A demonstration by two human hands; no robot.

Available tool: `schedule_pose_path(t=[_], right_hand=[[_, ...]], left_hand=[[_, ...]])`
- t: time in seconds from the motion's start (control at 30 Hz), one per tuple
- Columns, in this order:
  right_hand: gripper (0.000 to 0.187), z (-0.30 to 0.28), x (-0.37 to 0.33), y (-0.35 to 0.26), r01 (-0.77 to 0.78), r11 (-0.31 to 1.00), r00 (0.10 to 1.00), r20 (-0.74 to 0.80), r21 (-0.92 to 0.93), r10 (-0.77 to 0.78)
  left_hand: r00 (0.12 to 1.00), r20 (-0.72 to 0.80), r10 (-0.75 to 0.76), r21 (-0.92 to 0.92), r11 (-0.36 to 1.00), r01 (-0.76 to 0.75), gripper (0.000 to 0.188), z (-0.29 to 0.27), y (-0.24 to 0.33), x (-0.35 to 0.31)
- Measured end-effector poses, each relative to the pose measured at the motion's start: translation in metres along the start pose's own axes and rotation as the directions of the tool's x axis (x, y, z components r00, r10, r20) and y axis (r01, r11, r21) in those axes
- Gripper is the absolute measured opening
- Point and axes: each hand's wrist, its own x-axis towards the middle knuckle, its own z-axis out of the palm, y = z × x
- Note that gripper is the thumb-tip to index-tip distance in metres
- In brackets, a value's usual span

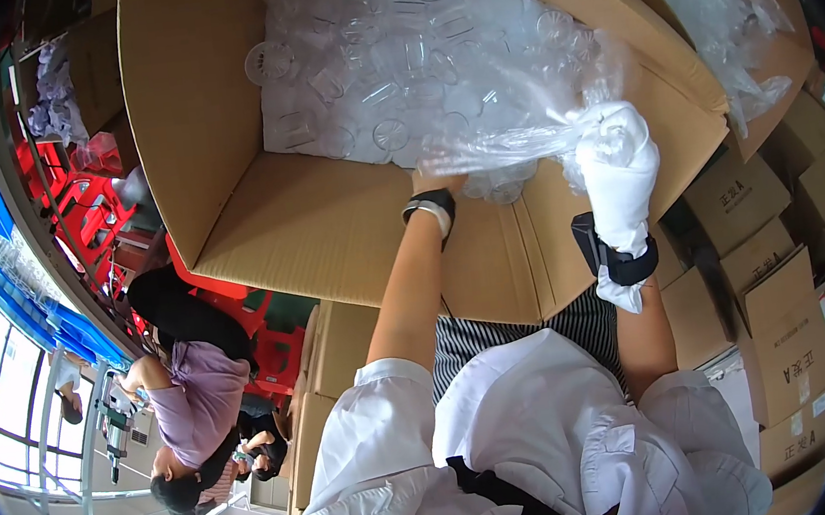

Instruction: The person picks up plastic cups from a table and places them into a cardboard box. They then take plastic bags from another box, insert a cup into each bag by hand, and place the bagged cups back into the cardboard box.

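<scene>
A large open cardboard box stands in front of me, holding many small clear plastic cups and round pieces on a white bottom. My right hand, in a white glove, is closed on the gathered film of a clear plastic bag above the near right part of the box. The film stretches leftward to my left hand, which is bare and reaches over the near flap. Its fingers are hidden under the film and by its angle. Several clear pieces show below the film, close to the near flap.
At right are stacked cardboard boxes and another box with clear plastic film. Red stools and blue trays are at left. A person in a lilac top sits there, near a bench.
</scene>
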Motion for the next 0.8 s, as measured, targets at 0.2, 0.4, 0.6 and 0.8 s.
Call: schedule_pose_path(t=[0.2,0.4,0.6,0.8], right_hand=[[0.021,0.012,-0.011,0.003,-0.109,0.989,0.992,-0.045,0.103,0.114],[0.021,0.012,-0.013,0.019,-0.158,0.986,0.969,0.184,-0.05,0.164],[0.016,0.044,-0.028,0.021,-0.02,0.862,0.768,0.544,-0.506,0.337],[0.014,0.086,-0.033,0.017,-0.108,0.891,0.841,0.437,-0.442,0.319]], left_hand=[[0.996,-0.076,-0.042,0.35,0.934,0.066,0.046,0.024,0.001,-0.01],[0.911,0.383,-0.152,-0.317,0.905,0.284,0.051,-0.046,0.005,-0.031],[0.934,0.347,0.087,-0.926,0.186,0.327,0.051,-0.106,0.048,-0.057],[0.972,0.224,0.066,-0.937,0.29,0.196,0.061,-0.107,0.054,-0.062]])
